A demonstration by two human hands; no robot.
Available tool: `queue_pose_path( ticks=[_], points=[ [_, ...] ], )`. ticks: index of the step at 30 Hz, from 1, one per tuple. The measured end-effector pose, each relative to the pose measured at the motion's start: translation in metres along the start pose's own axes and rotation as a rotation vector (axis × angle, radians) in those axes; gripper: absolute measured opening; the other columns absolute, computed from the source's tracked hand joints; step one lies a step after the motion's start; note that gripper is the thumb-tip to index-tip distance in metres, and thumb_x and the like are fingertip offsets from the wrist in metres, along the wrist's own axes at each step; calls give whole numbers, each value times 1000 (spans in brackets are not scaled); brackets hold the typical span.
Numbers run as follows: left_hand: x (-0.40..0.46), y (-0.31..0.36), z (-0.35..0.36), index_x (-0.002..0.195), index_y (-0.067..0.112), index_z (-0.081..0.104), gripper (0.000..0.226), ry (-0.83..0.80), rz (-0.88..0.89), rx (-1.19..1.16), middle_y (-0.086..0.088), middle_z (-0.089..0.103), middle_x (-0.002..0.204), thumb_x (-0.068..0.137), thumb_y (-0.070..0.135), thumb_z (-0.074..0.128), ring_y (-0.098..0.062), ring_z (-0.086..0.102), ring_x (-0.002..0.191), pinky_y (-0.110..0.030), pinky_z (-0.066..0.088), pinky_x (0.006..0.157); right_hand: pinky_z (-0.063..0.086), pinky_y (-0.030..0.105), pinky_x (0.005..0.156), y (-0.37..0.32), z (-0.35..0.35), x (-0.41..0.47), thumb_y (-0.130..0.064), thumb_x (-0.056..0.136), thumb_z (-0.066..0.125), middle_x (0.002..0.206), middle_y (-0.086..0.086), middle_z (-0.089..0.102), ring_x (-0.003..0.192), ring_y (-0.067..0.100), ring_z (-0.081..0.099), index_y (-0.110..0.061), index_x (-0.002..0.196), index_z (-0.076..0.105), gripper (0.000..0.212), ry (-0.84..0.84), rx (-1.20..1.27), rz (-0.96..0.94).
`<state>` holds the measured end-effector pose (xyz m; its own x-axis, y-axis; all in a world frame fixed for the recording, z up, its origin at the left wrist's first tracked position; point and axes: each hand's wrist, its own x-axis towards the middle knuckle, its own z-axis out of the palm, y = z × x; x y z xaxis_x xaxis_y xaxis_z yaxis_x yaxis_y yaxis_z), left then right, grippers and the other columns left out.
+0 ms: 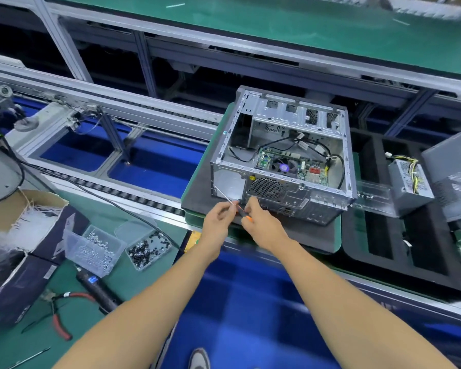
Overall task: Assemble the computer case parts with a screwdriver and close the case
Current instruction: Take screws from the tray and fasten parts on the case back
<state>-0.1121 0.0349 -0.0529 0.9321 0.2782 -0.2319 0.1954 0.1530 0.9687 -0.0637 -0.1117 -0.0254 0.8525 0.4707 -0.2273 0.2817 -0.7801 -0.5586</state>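
Both of your hands meet just in front of the computer case: your left hand (218, 217) pinches the thin metal shaft of the screwdriver (233, 205), and your right hand (254, 217) curls around its orange-and-black handle. The tip points up and to the left toward the blank plate on the case's rear panel; whether it touches the metal I cannot tell.

Nearer you on the green counter (144, 278), to your left, sit two clear tubs of screws (117, 247), a black electric driver (95, 286) and red-handled pliers (60, 315).

The computer case (282, 161) lies on its side on a dark pad (298, 235), open side up, with the motherboard, fan and loose black cables showing inside. The power supply (409, 181) stands outside it to the right, well apart, and a grey panel (453, 171) leans just beyond that, so the case looks far from ready to close.

Risks, as I judge them: with only a fingertip pinch on the shaft, the tip could skid off a screw head and scratch the panel, or jab your left fingers. A dropped screw could fall among the board components. Closing up with the cables loose could trap one under the panel.
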Motion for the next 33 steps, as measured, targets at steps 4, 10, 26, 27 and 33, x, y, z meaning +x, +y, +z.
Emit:
queue_pose_path(
  ticks=[4, 10, 26, 27, 33],
  points=[
    [40, -4, -37, 106, 23, 71, 22, 147, 350, 929, 1, 66, 97, 89, 36, 74, -24, 50, 100, -40, 43, 88, 36, 40, 64, 14, 1, -2, -30, 98, 42, 79, 1, 57, 74, 33, 53, -31, 94, 31, 12, 26, -17, 70],
    [72, -3, -42, 122, 19, 67, 38, 15, 369, 1246, -7, 53, 115, 92, 42, 69, -26, 40, 111, -34, 41, 90, 32, 37, 56, 25, 14, -13, -31, 96, 41, 67, 0, 56, 60, 24, 47, -30, 89, 31, 12, 36, 14, 163],
    [90, 2, -42, 114, 12, 63, 18, -241, 453, 1353, -7, 51, 111, 102, 25, 56, -24, 55, 109, -37, 48, 77, 40, 38, 61, 35, 31, -23, -28, 97, 37, 70, 0, 60, 63, 24, 49, -29, 90, 32, 9, 97, 49, 275],
    [91, 1, -42, 114, 10, 60, 18, -266, 491, 1368, -8, 50, 113, 104, 23, 54, -24, 52, 111, -37, 48, 78, 38, 38, 59, 35, 31, -24, -29, 97, 37, 69, -1, 59, 62, 23, 48, -29, 89, 32, 10, 102, 56, 277],
    [91, -6, -35, 121, 3, 53, 27, -268, 482, 1355, -12, 50, 123, 106, 25, 49, -26, 48, 116, -33, 40, 96, 36, 38, 58, 36, 30, -27, -29, 97, 39, 67, -2, 55, 60, 23, 46, -28, 90, 33, 10, 105, 85, 283]
  ],
)
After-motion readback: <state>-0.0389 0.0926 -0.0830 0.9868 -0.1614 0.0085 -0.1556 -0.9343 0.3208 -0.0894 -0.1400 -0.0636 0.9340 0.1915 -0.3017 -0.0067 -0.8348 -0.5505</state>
